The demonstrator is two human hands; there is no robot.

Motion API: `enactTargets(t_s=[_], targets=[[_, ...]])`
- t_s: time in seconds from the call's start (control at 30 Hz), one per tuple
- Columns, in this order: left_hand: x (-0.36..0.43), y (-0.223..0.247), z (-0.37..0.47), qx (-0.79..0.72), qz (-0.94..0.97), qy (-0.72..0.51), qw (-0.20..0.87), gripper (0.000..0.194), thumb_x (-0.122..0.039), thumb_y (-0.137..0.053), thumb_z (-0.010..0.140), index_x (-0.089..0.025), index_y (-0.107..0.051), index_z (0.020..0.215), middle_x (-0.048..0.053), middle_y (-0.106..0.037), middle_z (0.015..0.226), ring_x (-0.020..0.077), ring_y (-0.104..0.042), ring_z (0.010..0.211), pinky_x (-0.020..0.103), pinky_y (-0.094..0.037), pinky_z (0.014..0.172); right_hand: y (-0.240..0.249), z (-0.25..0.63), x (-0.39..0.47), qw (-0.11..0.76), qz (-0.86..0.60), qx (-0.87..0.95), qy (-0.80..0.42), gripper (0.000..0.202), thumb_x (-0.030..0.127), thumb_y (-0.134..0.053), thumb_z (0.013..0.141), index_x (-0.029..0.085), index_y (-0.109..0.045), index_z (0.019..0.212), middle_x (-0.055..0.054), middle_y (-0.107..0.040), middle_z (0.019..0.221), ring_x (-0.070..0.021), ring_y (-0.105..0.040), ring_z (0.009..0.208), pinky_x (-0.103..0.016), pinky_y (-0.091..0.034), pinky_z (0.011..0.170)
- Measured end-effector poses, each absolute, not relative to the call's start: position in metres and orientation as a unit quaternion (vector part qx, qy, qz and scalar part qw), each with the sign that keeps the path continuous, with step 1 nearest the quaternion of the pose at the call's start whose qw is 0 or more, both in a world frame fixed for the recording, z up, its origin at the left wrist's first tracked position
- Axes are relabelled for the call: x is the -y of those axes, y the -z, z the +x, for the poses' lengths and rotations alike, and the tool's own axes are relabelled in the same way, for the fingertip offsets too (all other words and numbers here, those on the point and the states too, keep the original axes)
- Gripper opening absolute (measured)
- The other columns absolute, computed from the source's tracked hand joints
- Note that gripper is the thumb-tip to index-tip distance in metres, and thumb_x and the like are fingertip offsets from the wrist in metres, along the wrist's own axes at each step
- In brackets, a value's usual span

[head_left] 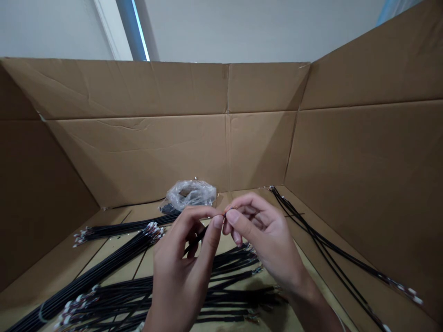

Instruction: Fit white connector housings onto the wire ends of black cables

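Observation:
Near the middle of the head view, my left hand (188, 258) pinches a black cable (196, 241) between thumb and forefinger. Its end meets my right hand (261, 233), where thumb and fingers close on thin wires (235, 208) at the cable's tip. The two hands' fingertips almost touch. Below them lies a spread of black cables (224, 295), with white connectors (74, 306) at the left ends and bare coloured wires at the right ends.
Two bundles of black cables (104, 263) with white connectors lie at the left. A clear plastic bag (190, 193) sits at the back. More long cables (332, 246) stretch along the right. Cardboard walls (155, 133) stand behind and on both sides.

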State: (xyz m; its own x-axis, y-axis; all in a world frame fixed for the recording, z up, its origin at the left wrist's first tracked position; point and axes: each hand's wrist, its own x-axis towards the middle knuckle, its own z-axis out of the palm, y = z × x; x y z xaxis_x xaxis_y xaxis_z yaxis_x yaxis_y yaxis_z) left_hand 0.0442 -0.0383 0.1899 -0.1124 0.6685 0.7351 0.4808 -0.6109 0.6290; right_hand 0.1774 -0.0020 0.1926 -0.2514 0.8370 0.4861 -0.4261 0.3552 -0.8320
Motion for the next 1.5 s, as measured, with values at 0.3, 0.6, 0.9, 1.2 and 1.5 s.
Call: enactTargets(t_s=[0.3, 0.6, 0.9, 1.2, 1.5], targets=[[0.036, -0.194, 0.038, -0.392, 0.674, -0.604, 0.167, 0.007, -0.024, -0.058, 0.093, -0.027, -0.064, 0.092, -0.003, -0.066, 0.093, 0.0104, -0.062, 0.087, 0.018, -0.05, 0.076, -0.189, 0.176, -0.005, 0.565, -0.138, 0.526, -0.621, 0.011, 0.025, -0.071, 0.086, 0.018, -0.064, 0.081, 0.003, -0.066, 0.066, -0.0043, -0.05, 0.051, -0.017, -0.042, 0.05], [0.029, -0.197, 0.026, -0.408, 0.674, -0.587, 0.185, 0.007, -0.026, -0.062, 0.091, -0.026, -0.066, 0.086, -0.001, -0.064, 0.096, 0.0127, -0.061, 0.092, 0.019, -0.049, 0.075, -0.192, 0.186, -0.01, 0.522, -0.154, 0.554, -0.63, 0.013, 0.026, -0.072, 0.086, 0.017, -0.068, 0.094, 0.002, -0.067, 0.068, -0.0041, -0.052, 0.051, -0.016, -0.042, 0.05], [0.032, -0.2, 0.025, -0.42, 0.676, -0.558, 0.237, 0.011, -0.032, -0.064, 0.089, -0.025, -0.067, 0.08, 0.001, -0.065, 0.098, 0.0158, -0.06, 0.094, 0.021, -0.046, 0.065, -0.199, 0.199, 0.007, 0.579, -0.168, 0.546, -0.582, 0.009, 0.028, -0.072, 0.088, 0.02, -0.068, 0.085, 0.005, -0.064, 0.06, -0.0021, -0.048, 0.047, -0.011, -0.038, 0.045], [0.036, -0.206, 0.025, -0.424, 0.682, -0.51, 0.308, 0.018, -0.039, -0.065, 0.087, -0.024, -0.07, 0.079, 0.003, -0.067, 0.096, 0.0184, -0.061, 0.092, 0.023, -0.041, 0.059, -0.2, 0.205, 0.012, 0.543, -0.179, 0.585, -0.575, 0.008, 0.024, -0.07, 0.089, 0.022, -0.07, 0.097, -0.001, -0.075, 0.081, -0.0042, -0.056, 0.05, -0.013, -0.041, 0.043], [0.038, -0.207, 0.026, -0.426, 0.673, -0.52, 0.308, 0.02, -0.04, -0.065, 0.086, -0.024, -0.071, 0.075, 0.005, -0.067, 0.094, 0.0184, -0.06, 0.084, 0.024, -0.041, 0.057, -0.204, 0.208, 0.011, 0.525, -0.228, 0.605, -0.554, 0.013, 0.031, -0.072, 0.086, 0.02, -0.072, 0.093, -0.004, -0.075, 0.079, -0.0061, -0.055, 0.046, -0.017, -0.04, 0.041]])
